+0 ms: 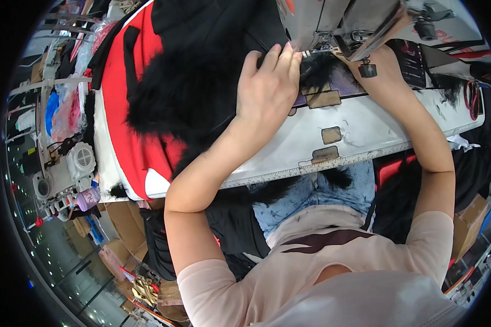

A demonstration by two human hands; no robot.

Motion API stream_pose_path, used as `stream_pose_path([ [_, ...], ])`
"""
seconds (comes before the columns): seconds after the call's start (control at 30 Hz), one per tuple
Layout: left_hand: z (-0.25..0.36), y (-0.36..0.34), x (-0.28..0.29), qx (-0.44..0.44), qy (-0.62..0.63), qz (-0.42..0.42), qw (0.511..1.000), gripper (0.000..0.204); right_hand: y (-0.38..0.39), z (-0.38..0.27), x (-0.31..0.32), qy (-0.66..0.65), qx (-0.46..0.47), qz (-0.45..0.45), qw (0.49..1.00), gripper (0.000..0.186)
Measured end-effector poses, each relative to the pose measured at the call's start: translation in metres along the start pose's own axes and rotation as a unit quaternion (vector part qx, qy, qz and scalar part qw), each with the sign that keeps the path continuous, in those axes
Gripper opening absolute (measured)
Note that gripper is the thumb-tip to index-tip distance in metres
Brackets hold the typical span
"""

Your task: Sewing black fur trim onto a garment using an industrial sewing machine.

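My left hand [270, 84] lies flat on black fabric [213, 32] just left of the needle area of a sewing machine [333, 24], its fingers stretched toward the presser foot. Black fur trim [174, 90] spreads over the fabric beside my left forearm, and a red fabric piece [114, 109] shows beneath it. More black fur [317, 71] lies at the machine's foot. To the right of the needle is my right hand [379, 68], reaching in behind the machine head. Its fingers are mostly hidden by metal parts, so what they hold cannot be seen.
A white machine table [387, 117] has a ruler strip [289, 173] along its near edge. Red-handled scissors [473, 101] lie at the right. Another sewing machine [82, 158] stands at the left, and cardboard boxes [123, 226] sit below it. Dark cloth hangs around my lap.
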State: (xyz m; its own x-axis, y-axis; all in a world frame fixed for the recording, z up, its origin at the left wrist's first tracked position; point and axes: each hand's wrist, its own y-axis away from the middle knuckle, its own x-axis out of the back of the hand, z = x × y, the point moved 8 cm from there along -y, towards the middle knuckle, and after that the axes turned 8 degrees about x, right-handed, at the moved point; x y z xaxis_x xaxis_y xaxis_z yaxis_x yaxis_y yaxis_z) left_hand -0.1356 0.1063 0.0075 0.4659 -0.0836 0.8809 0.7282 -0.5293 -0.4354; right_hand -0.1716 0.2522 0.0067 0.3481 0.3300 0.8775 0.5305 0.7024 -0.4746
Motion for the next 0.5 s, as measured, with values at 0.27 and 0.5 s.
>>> stream_pose_path([
  [0.27, -0.006, 0.01, 0.01, 0.033, 0.04, -0.002, 0.999, 0.039, 0.003, -0.003, -0.004, 0.013, 0.023, -0.027, 0.999, 0.043],
  [0.5, -0.004, 0.009, 0.01, 0.025, 0.031, 0.029, 0.999, 0.035, 0.001, 0.012, -0.008, -0.01, -0.066, -0.041, 0.997, 0.012],
])
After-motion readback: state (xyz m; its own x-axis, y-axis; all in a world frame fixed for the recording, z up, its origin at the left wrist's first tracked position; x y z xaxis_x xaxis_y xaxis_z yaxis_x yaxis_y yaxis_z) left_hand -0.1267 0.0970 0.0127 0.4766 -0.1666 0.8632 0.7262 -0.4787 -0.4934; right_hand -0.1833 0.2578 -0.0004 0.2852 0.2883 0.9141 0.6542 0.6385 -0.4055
